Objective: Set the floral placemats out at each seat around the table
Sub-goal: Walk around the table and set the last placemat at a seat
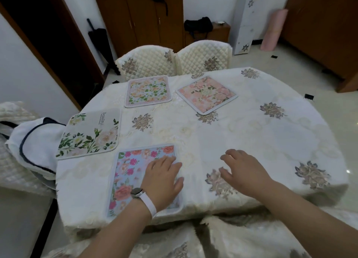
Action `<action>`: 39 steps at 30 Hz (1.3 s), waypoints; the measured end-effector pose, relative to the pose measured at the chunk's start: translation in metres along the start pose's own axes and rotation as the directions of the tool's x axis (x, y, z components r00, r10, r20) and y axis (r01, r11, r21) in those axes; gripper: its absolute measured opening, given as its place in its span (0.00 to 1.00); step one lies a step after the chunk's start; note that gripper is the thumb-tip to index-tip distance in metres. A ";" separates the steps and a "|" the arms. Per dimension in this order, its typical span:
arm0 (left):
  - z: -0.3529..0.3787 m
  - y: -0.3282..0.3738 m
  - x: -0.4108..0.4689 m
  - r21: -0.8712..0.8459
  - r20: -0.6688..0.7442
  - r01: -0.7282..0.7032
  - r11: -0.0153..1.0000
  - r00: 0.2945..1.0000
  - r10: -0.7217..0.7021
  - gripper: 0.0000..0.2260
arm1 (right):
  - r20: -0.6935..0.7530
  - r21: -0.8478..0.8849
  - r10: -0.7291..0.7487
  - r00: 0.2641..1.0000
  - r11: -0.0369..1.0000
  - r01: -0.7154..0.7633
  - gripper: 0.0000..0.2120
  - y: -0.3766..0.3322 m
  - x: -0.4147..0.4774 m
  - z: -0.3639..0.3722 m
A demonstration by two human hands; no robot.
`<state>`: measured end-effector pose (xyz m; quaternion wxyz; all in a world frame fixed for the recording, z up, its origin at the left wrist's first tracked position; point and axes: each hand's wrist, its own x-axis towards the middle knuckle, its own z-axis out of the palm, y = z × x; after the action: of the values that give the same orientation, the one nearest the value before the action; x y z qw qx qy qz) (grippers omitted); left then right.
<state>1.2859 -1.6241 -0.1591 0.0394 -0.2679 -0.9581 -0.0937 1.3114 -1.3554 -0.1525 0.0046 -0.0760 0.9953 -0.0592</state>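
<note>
The left hand (pixel 162 178) lies flat with straight fingers on the blue rose placemat (pixel 131 172) at the lower centre of the frame, close to the near edge of the worktop (pixel 271 141). The right hand (pixel 244 170) hovers just to its right, fingers loosely bent, grasping nothing.

The likely trouble is the loose cream tablecloth (pixel 222 141). A sliding push on the mat could ruck the cloth and shift the other three: the green-leaf placemat (pixel 91 135) at the left edge, and the small-flowered placemat (pixel 148 91) and skewed pink placemat (pixel 206 95) at top centre. The near mat could also slip over the edge.

Beyond the worktop are two quilted chairs (pixel 147 62), a wooden cabinet (pixel 139 15), a white drawer unit (pixel 246 23) and a pink roll (pixel 274 29).
</note>
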 end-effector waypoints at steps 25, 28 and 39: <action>0.019 0.204 0.125 0.008 0.006 -0.028 1.000 1.000 0.028 0.18 | 0.050 0.046 0.049 0.998 0.998 -0.051 0.21 0.220 -0.060 -0.054; 0.031 0.203 0.129 -0.043 0.034 -0.049 0.998 0.998 0.051 0.19 | 0.051 0.040 0.083 0.995 0.996 -0.085 0.21 0.225 -0.063 -0.052; 0.053 0.258 0.176 -0.069 0.099 -0.110 0.992 0.988 0.117 0.21 | 0.053 0.031 0.161 0.986 0.986 -0.163 0.21 0.302 -0.073 -0.059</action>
<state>1.2687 -1.3078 -0.1483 -0.0131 -0.3276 -0.9386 -0.1076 1.3374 -1.0413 -0.1294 0.0357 0.0038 0.9966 -0.0743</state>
